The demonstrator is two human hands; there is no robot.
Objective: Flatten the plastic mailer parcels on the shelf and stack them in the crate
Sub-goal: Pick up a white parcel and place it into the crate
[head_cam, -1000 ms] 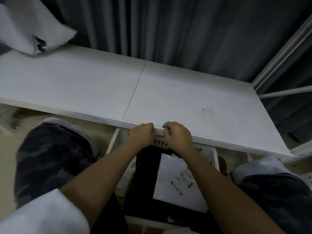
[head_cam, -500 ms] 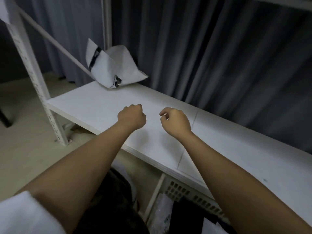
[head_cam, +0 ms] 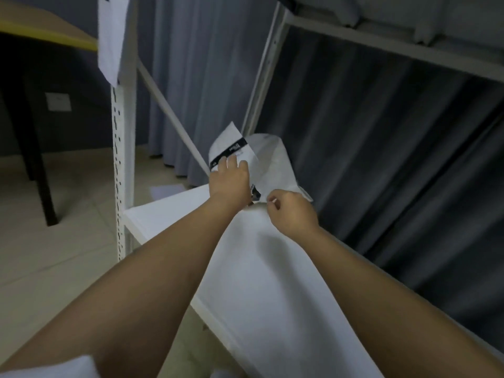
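A crumpled white plastic mailer [head_cam: 275,162] with a black strip stands at the far left end of the white shelf board [head_cam: 272,290], leaning toward the back post. My left hand [head_cam: 230,178] reaches onto it, fingers laid on its face just below the black strip. My right hand [head_cam: 291,212] is beside the mailer's lower right edge with its fingers curled; whether it pinches the plastic is unclear. The crate is out of view.
The shelf's front upright [head_cam: 122,165] stands at left, with a diagonal brace [head_cam: 174,115] behind it. Another white sheet [head_cam: 110,36] hangs at its top. An upper shelf [head_cam: 387,42] runs overhead, grey curtain [head_cam: 381,159] behind. A dark-legged table [head_cam: 35,165] stands at left.
My view swung up and left from the crate to the shelf's left end. Both hands travelled from the shelf's front edge across the board to the mailer; the left now touches it.
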